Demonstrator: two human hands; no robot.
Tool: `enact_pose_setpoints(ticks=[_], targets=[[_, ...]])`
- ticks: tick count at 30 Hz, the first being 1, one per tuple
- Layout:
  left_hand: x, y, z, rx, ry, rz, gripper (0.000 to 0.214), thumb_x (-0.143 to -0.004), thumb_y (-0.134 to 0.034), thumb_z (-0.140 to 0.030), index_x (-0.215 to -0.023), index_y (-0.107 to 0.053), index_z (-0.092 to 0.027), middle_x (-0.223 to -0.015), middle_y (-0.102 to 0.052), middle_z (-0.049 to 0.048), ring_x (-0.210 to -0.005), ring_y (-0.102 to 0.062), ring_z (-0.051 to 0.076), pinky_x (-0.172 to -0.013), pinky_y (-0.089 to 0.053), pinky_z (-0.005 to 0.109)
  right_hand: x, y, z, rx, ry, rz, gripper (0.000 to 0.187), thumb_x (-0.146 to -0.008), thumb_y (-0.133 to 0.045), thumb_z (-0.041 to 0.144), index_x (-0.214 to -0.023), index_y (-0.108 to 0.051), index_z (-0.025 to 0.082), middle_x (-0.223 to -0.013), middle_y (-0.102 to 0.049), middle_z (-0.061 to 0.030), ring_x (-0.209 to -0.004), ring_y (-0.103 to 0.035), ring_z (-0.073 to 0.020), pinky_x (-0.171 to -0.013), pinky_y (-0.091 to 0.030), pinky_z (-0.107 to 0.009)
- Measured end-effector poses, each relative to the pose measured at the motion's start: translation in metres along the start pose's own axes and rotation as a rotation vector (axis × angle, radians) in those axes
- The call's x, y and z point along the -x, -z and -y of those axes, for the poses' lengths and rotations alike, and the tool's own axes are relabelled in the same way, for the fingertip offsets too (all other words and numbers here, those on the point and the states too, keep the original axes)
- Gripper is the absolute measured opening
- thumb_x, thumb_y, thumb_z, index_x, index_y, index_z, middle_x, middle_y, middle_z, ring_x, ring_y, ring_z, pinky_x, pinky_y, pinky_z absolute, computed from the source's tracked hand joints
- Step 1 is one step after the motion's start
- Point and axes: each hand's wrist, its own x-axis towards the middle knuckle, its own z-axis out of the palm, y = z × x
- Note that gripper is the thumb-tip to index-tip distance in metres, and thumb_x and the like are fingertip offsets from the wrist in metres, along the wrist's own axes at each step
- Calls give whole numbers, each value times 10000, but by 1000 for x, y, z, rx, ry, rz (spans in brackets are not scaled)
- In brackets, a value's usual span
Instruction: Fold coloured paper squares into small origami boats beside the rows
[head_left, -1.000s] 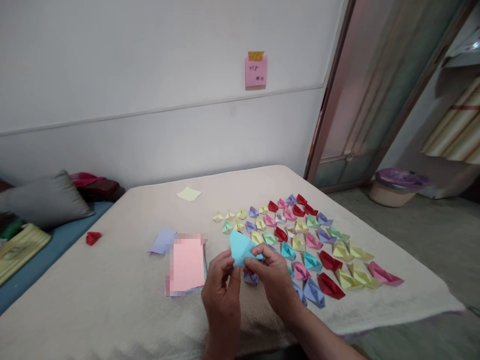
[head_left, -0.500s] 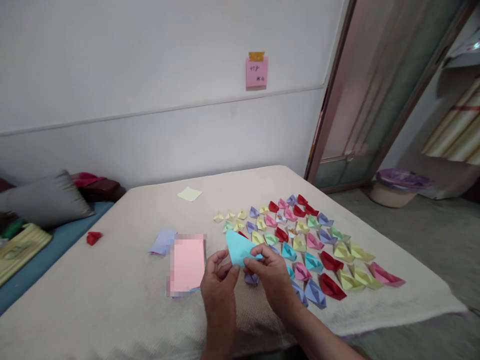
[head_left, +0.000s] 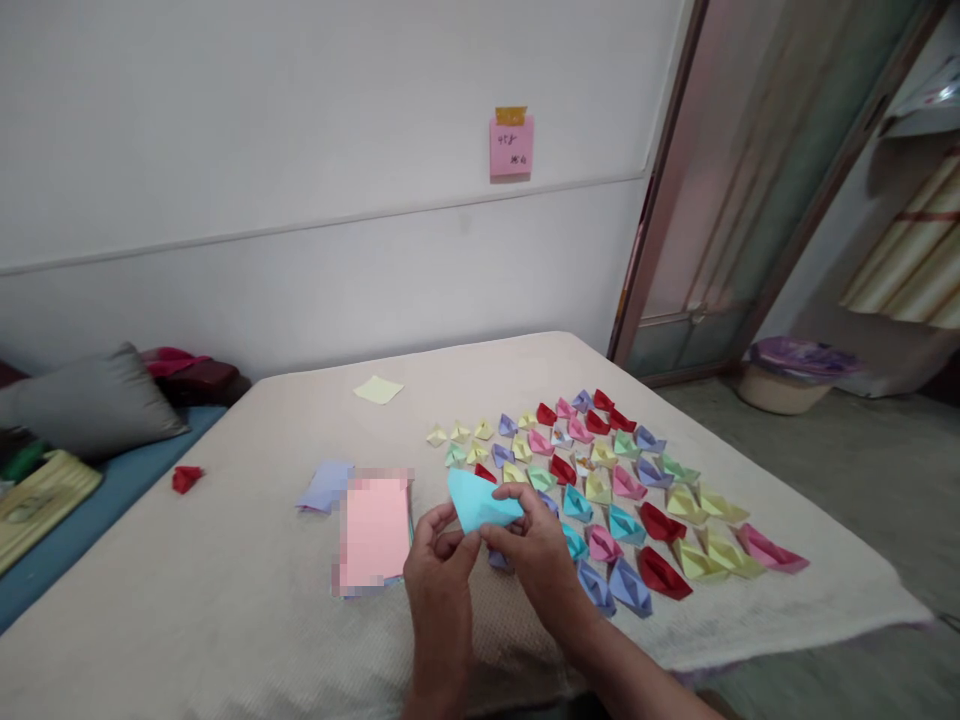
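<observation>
A light blue sheet of folded paper is held up between my two hands, its pointed end up and to the left. My left hand pinches its lower edge between thumb and fingers. At the paper's right side, my right hand grips it, thumb below and fingers on top. Just behind and to the right stand rows of small folded paper boats in red, pink, yellow, green, purple and blue. To the left of my left hand lies a stack of pink paper, partly blurred out.
Purple paper lies beside the stack, and a pale yellow sheet farther back. A red folded piece is at the left. The cloth-covered surface meets a white wall; a grey pillow lies beyond its left edge.
The blue paper has tilted slightly and sunk a little to the left. My right fingers have shifted over its right part; both hands still hold it.
</observation>
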Motion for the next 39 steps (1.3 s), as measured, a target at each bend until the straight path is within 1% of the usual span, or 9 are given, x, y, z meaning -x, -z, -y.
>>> enact_pose_setpoints(ticks=[5, 10, 13, 15, 17, 22, 27, 33, 39], targets=[[-2, 1, 1, 77, 17, -27, 396, -658, -711, -146, -1032, -581, -152, -919, -713, 62, -794, -678, 167, -739, -523, 284, -3, 3, -5, -23, 35, 5, 316, -651, -653, 172, -919, -493, 220, -535, -516, 88, -462, -469, -104, -415, -331, -187], [-6, 3, -5, 141, 34, -62, 407, -637, -723, -117, -1016, -578, -139, -931, -694, 83, -822, -666, 172, -751, -515, 286, -7, 8, -1, -15, 127, -30, 266, -696, -636, 208, -919, -491, 221, -511, -474, 100, -465, -480, -110, -436, -350, -198], [-5, 3, -9, 197, 77, 7, 436, -632, -707, -83, -1042, -570, -144, -974, -684, 89, -872, -649, 175, -783, -498, 286, -9, 11, 3, 3, 146, -12, 242, -720, -615, 238, -933, -501, 216, -542, -514, 81, -474, -503, -117, -437, -358, -209], [-3, 3, -12, 243, 107, 118, 430, -638, -678, -55, -1046, -580, -148, -982, -681, 78, -881, -634, 170, -786, -485, 282, -10, 13, 5, 12, 154, 5, 263, -712, -617, 231, -951, -510, 213, -560, -516, 74, -502, -527, -125, -452, -375, -215], [-1, 3, -12, 246, 118, 204, 355, -647, -657, -46, -984, -611, -147, -873, -678, 37, -773, -612, 139, -705, -472, 246, -10, 14, 6, 26, 166, 38, 268, -706, -617, 216, -956, -522, 211, -563, -504, 74, -521, -534, -128, -476, -389, -221], [1, 5, -10, 191, 138, 163, 127, -661, -699, -133, -768, -631, -140, -610, -563, -43, -558, -477, 91, -561, -396, 216, -10, 15, 4, 38, 153, 122, 221, -701, -628, 229, -912, -568, 207, -599, -529, 55, -525, -503, -120, -481, -376, -224], [-1, 7, -9, 133, 154, 145, 140, -675, -715, -210, -735, -613, -135, -591, -534, -40, -541, -439, 88, -540, -372, 220, -10, 14, 2, 41, 153, 144, 180, -705, -626, 233, -878, -596, 195, -643, -575, 26, -553, -522, -127, -507, -399, -234], [-2, 11, -13, -112, 135, 135, 211, -715, -684, -301, -634, -591, -130, -422, -342, -89, -421, -223, 57, -418, -159, 214, -10, 16, 1, 64, 160, 187, 399, -707, -624, 180, -1100, -583, 230, -727, -611, 18, -589, -544, -139, -531, -422, -243], [-2, 13, -24, -219, 128, 156, 287, -647, -727, -347, -524, -567, -143, -384, -331, -83, -419, -250, 63, -430, -175, 216, -10, 20, 11, 237, 348, 196, 285, -668, -678, 143, -932, -707, 245, -949, -668, -40, -861, -593, -212, -735, -470, -303]])
